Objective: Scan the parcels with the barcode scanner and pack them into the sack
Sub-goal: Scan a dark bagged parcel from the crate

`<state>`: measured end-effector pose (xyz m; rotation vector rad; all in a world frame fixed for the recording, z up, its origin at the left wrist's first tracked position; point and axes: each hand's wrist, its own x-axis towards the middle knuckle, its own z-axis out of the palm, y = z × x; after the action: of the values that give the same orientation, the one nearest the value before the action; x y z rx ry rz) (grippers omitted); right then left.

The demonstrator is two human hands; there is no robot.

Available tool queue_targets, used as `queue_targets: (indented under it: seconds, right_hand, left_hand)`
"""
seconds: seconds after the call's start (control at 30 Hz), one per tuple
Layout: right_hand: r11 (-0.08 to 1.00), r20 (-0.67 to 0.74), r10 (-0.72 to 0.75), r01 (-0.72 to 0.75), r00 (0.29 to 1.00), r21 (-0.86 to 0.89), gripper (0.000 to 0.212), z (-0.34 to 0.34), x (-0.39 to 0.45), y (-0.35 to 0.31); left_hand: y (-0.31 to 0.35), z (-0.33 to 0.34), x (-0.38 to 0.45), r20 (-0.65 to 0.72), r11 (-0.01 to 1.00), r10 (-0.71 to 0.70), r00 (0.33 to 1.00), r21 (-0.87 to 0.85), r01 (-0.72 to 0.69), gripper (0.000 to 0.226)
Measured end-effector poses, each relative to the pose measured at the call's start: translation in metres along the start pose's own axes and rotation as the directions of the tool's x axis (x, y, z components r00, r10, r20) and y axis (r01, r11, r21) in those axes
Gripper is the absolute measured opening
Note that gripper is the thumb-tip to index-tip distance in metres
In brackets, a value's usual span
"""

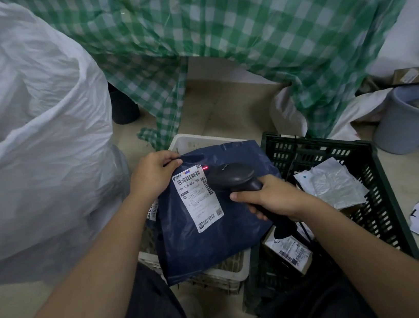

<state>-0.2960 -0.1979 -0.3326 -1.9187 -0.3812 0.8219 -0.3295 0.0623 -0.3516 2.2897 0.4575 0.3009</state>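
My left hand (153, 176) pinches the top corner of the dark blue parcel (212, 228), thumb curled over the edge, holding it up above the white basket (195, 140). My right hand (270, 198) is wrapped tight round the handle of the black barcode scanner (232, 177), its head at the label's (198, 195) three o'clock edge, a red dot glowing at the label's one o'clock corner. The white sack (26, 130) bulges at nine o'clock. At three o'clock, the green crate (365, 164) holds a silver parcel (333, 184) and a small box (289, 252).
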Motion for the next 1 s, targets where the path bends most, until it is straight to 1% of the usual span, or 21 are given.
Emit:
queue_targets:
  seconds: [0.07,0.13,0.17,0.23,0.3,0.4,0.5,0.63,0.77,0.83,0.9,0.93,1.0]
  right_hand:
    - [0.999,-0.001,-0.005,0.005,1.0,0.033,0.026,-0.001,0.001,0.0]
    - [0.999,-0.036,-0.018,0.02,0.999,0.049,0.02,-0.002,0.006,0.001]
    - [0.999,-0.083,-0.027,0.03,0.996,0.039,0.021,-0.002,0.01,0.002]
    - [0.998,-0.23,-0.042,0.051,0.972,0.032,0.022,-0.003,0.022,0.002]
    - [0.991,-0.35,-0.047,0.087,0.936,0.101,0.019,-0.003,0.035,0.0]
    - [0.969,-0.42,-0.059,0.154,0.906,0.195,0.019,-0.005,0.058,-0.006]
    - [0.973,-0.413,-0.075,0.156,0.908,0.167,0.017,-0.009,0.079,-0.011]
    - [0.994,-0.291,-0.072,0.092,0.954,0.056,0.017,-0.011,0.092,-0.009]
    - [0.993,-0.256,-0.111,0.119,0.96,0.014,0.023,-0.008,0.094,-0.007]
    - [0.988,-0.212,-0.146,0.152,0.966,0.013,0.032,-0.007,0.093,-0.011]
    - [0.979,-0.187,-0.205,0.203,0.961,-0.028,0.048,-0.006,0.088,-0.015]
    - [0.974,-0.189,-0.227,0.222,0.955,-0.045,0.053,-0.006,0.085,-0.016]
    - [0.974,-0.205,-0.226,0.223,0.952,-0.04,0.056,-0.012,0.074,-0.017]
  left_hand:
    - [0.002,0.0,-0.002,-0.007,1.0,0.008,1.0,0.002,-0.008,0.012]
    - [0.003,0.0,-0.003,-0.005,1.0,0.017,1.0,0.002,-0.017,0.012]
    - [0.003,0.0,-0.003,-0.004,1.0,0.022,1.0,0.001,-0.022,0.012]
    - [0.006,0.0,-0.004,-0.004,0.999,0.038,0.999,-0.001,-0.038,0.012]
    - [0.009,0.001,-0.005,0.012,0.998,0.058,0.998,0.002,-0.058,0.013]
    - [0.015,0.001,-0.008,0.048,0.994,0.112,0.993,-0.001,-0.112,0.015]
    - [0.018,-0.001,-0.012,0.076,0.986,0.167,0.983,0.009,-0.168,0.016]
    - [0.018,-0.004,-0.017,0.127,0.977,0.206,0.97,0.02,-0.21,0.02]
    - [0.015,-0.007,-0.023,0.162,0.986,0.168,0.973,-0.032,-0.165,0.02]
    - [0.018,-0.008,-0.025,0.183,0.987,0.154,0.971,-0.079,-0.141,0.02]
    - [0.022,-0.01,-0.028,0.185,0.987,0.143,0.972,-0.101,-0.126,0.019]
    - [0.023,-0.012,-0.028,0.177,0.989,0.137,0.975,-0.087,-0.123,0.018]
    - [0.022,-0.014,-0.03,0.144,0.991,0.134,0.98,0.0,-0.135,0.018]
